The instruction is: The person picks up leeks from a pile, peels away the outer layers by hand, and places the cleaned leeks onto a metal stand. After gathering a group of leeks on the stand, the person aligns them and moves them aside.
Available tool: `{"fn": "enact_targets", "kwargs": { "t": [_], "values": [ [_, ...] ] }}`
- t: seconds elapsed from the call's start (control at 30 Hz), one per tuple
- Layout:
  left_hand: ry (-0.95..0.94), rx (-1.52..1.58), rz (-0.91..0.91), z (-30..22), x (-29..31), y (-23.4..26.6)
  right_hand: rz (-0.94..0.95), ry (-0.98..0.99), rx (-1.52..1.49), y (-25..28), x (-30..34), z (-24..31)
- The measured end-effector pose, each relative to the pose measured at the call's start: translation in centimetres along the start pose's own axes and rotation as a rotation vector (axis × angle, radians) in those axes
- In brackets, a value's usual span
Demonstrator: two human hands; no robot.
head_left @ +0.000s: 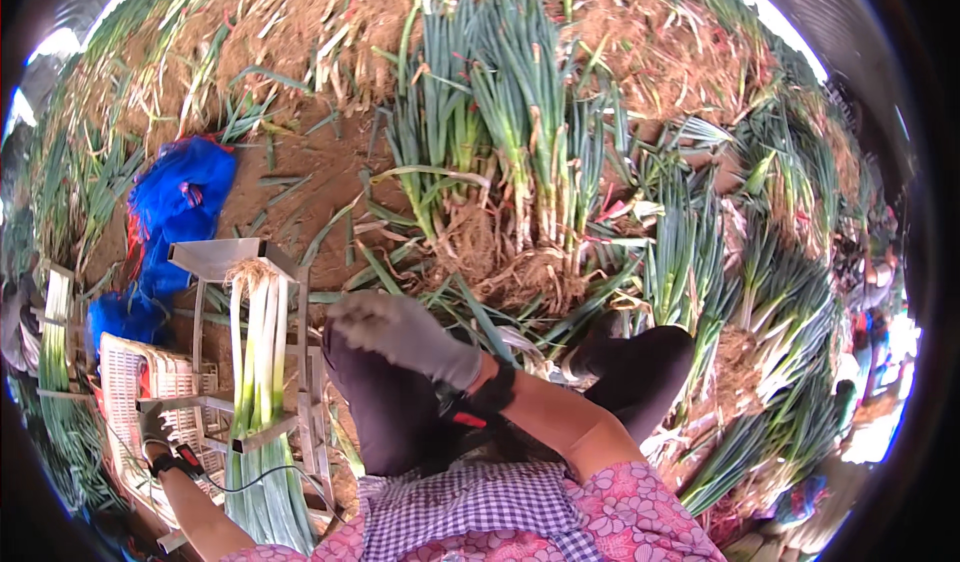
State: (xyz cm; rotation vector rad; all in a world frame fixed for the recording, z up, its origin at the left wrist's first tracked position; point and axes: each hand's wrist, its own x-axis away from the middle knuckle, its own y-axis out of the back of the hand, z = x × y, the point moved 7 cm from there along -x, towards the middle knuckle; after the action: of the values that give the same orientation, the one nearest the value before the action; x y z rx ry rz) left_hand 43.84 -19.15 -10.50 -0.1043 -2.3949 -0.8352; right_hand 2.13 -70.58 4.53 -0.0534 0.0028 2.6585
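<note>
My right hand [405, 340], in a grey glove, is stretched over my bent knee, beside the metal stand. Its fingers are slightly blurred but look extended, with nothing seen in them. At the lower left my left hand [155, 430], also gloved, is at the outer side of the metal stand [218, 403], near its lower bar. Its fingers are too small and covered to read. A bundle of long green onions [262, 337] lies along the stand, roots at the top plate and green leaves hanging toward me.
Ahead stands a large clump of green onions [510, 132] with soil on its roots. More onions [770, 292] lie in piles on the right. A blue net [185, 202] and a white plastic basket [130, 377] are at the left. Loose leaves litter the brown ground [320, 167].
</note>
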Motion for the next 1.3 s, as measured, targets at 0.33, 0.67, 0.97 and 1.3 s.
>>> {"fn": "enact_targets", "kwargs": {
  "t": [0.33, 0.67, 0.97, 1.3],
  "values": [
    [-1.303, -0.284, -0.447, -29.1, 20.1, -9.5, -0.397, -0.377, 0.228, 18.0, 8.1, -21.6],
    [-1.58, -0.75, 1.087, -20.6, 46.5, -56.1, -0.779, -0.584, 0.141, 27.1, 16.1, -31.5],
    [-1.493, -0.851, 1.315, -16.1, 46.8, -59.8, -0.935, -0.597, 0.532, 37.9, 17.2, -36.7],
    [-1.365, -1.077, 1.208, -18.1, 45.2, -57.4, -0.819, -0.83, 0.383, 42.8, 2.2, -34.1]
  ]
}}
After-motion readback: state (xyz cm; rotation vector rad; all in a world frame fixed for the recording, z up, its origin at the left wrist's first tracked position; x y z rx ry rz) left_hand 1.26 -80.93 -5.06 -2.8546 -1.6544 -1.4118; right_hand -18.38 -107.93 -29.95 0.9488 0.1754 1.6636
